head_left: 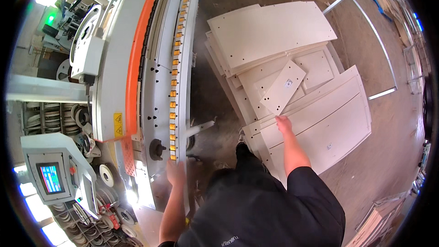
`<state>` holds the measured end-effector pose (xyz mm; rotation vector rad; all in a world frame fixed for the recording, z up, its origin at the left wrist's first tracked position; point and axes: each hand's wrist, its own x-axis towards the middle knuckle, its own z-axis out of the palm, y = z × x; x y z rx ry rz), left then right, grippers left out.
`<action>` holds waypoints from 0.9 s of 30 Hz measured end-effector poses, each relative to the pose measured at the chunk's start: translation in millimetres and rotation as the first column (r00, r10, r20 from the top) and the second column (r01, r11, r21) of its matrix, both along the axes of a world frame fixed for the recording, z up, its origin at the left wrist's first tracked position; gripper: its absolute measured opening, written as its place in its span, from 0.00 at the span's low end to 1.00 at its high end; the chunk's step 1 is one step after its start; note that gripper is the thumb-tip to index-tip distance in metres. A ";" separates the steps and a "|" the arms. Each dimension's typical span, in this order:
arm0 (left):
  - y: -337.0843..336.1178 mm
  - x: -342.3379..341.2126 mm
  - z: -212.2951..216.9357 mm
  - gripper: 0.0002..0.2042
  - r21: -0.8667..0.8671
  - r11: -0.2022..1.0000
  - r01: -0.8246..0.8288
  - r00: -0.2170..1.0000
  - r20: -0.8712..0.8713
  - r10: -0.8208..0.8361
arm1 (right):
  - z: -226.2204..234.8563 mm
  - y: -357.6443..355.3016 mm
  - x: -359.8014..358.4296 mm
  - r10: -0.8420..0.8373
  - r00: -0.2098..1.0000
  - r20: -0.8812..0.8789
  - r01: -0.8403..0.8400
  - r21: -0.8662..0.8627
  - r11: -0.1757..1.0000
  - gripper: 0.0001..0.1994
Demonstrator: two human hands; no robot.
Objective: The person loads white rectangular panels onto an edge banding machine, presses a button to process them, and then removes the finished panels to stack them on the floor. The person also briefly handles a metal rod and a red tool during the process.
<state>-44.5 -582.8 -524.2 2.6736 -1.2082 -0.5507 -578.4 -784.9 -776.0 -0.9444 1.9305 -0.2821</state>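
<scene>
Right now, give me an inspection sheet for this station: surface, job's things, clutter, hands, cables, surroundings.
Surface: bare concrete floor, dusty.
Job's things: stack of pale drilled panels on a low cart; small narrow panel lying tilted on top; long panels at the near side.
Clutter: rolls of edge tape beside the machine.
Hands: right hand flat on a long panel's edge, fingers spread; left hand on the machine's infeed end, grip cannot be told.
Cables: nothing seen.
Surroundings: long machine with conveyor track and orange strip; control screen; metal frame on the floor.
</scene>
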 end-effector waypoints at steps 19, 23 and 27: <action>-0.5 -2.0 -25.9 0.31 0.032 0.999 0.007 0.983 0.186 -0.013 | 11.5 -97.1 -1.7 -0.507 0.807 0.302 0.419 0.312 0.853 0.23; 4.6 1.4 -26.5 0.31 -0.013 0.999 0.039 0.975 0.222 -0.035 | 38.8 -91.4 3.7 -0.321 0.769 0.553 0.154 0.328 0.932 0.21; 5.4 3.3 -16.1 0.31 0.031 1.000 0.003 0.992 0.124 -0.007 | 74.6 -65.1 45.3 -0.317 0.589 0.744 0.267 0.190 0.945 0.26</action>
